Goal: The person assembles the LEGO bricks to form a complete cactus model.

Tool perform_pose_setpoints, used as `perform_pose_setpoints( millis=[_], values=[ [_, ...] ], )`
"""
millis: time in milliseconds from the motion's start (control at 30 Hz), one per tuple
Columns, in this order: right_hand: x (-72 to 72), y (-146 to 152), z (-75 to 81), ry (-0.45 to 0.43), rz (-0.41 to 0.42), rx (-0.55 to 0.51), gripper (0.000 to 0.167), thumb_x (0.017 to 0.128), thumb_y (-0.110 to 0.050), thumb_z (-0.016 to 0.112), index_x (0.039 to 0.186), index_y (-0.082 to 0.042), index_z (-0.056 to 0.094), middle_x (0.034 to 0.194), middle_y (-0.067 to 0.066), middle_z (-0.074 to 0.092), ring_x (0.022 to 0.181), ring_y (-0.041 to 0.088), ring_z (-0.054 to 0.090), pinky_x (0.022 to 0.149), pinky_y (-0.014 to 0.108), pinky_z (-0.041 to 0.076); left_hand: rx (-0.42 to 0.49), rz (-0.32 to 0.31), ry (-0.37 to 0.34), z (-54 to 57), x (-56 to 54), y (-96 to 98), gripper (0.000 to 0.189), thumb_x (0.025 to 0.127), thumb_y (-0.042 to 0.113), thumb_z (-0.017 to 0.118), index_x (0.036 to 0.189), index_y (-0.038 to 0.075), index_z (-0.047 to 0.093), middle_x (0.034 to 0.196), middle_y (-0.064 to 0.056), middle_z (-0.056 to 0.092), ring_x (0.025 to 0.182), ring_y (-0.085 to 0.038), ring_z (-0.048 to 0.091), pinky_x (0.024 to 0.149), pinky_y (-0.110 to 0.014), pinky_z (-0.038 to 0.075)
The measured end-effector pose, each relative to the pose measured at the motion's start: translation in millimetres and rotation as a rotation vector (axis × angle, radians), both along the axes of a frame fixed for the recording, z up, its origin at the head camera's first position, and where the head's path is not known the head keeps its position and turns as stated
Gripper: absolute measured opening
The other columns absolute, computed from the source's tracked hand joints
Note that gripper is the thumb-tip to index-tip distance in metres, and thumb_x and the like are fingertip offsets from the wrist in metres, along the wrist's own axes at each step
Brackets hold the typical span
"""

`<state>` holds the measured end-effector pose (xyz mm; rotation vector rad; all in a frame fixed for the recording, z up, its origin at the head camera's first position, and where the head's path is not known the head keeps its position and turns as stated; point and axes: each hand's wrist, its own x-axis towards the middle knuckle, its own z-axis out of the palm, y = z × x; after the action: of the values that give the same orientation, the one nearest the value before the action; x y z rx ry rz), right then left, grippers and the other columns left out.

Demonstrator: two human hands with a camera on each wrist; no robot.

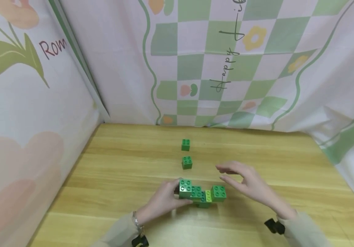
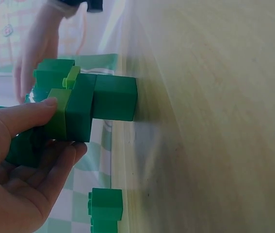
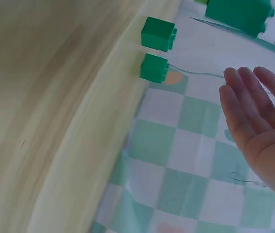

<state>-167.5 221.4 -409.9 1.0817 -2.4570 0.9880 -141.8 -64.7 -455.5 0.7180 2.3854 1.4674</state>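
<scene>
An assembly of green toy building blocks [image 1: 196, 193], with a lime piece [image 1: 208, 196] among them, stands near the front of the table. My left hand [image 1: 167, 197] grips its left end; in the left wrist view the thumb lies on a lime block [image 2: 57, 114] and the fingers curl beneath. A square green block [image 1: 218, 193] tops the assembly's right end, and another block [image 2: 115, 97] forms its foot. To the right of it, my right hand [image 1: 251, 181] hovers with fingers extended and holds nothing.
Two loose green blocks, a nearer one [image 1: 187, 162] and a farther one [image 1: 185, 144], sit behind the assembly on the wooden table [image 1: 127, 164]. A checkered curtain [image 1: 223, 68] hangs along the back edge, and a printed cloth [image 1: 25, 137] closes off the left side.
</scene>
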Motion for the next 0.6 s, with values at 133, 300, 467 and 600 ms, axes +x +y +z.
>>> perform_pose_setpoints(
  millis=[133, 300, 467, 600],
  values=[
    [-24.8, -3, -5.0, -0.212, -0.005, 0.032, 0.029, 0.091, -0.010, 0.069, 0.120, -0.003, 0.066, 0.116, 0.013, 0.072, 0.097, 0.021, 0.072, 0.085, 0.039, 0.064, -0.002, 0.008, -0.001, 0.5, 0.1, -1.4, 0.042, 0.080, 0.011, 0.080, 0.119, 0.009, 0.063, 0.113, -0.006, 0.074, 0.100, -0.007, 0.070, 0.088, -0.010, 0.055],
    [-55.7, -14, -15.7, -0.388, 0.019, 0.070, 0.033, 0.094, -0.016, 0.066, 0.124, -0.002, 0.064, 0.120, 0.018, 0.070, 0.105, 0.027, 0.070, 0.091, 0.040, 0.062, -0.003, 0.010, 0.015, -0.9, 1.0, -2.2, 0.041, 0.079, 0.013, 0.081, 0.117, 0.010, 0.064, 0.110, -0.005, 0.074, 0.097, -0.003, 0.070, 0.086, -0.011, 0.056],
    [-77.2, -27, -23.6, -0.459, 0.049, 0.098, 0.039, 0.091, -0.012, 0.069, 0.126, 0.003, 0.062, 0.123, 0.023, 0.067, 0.107, 0.032, 0.069, 0.094, 0.041, 0.061, -0.009, 0.005, 0.029, -1.5, 1.0, -1.9, 0.041, 0.079, 0.012, 0.081, 0.116, 0.011, 0.064, 0.109, -0.004, 0.074, 0.096, -0.001, 0.069, 0.086, -0.011, 0.056],
    [-88.5, -35, -30.1, -0.471, 0.080, 0.123, 0.046, 0.089, -0.013, 0.071, 0.129, 0.005, 0.058, 0.126, 0.025, 0.065, 0.109, 0.034, 0.067, 0.095, 0.041, 0.060, -0.003, 0.007, 0.031, -0.6, 0.7, -1.8, 0.040, 0.079, 0.011, 0.081, 0.115, 0.010, 0.064, 0.109, -0.004, 0.074, 0.096, -0.002, 0.069, 0.086, -0.011, 0.056]
  ],
)
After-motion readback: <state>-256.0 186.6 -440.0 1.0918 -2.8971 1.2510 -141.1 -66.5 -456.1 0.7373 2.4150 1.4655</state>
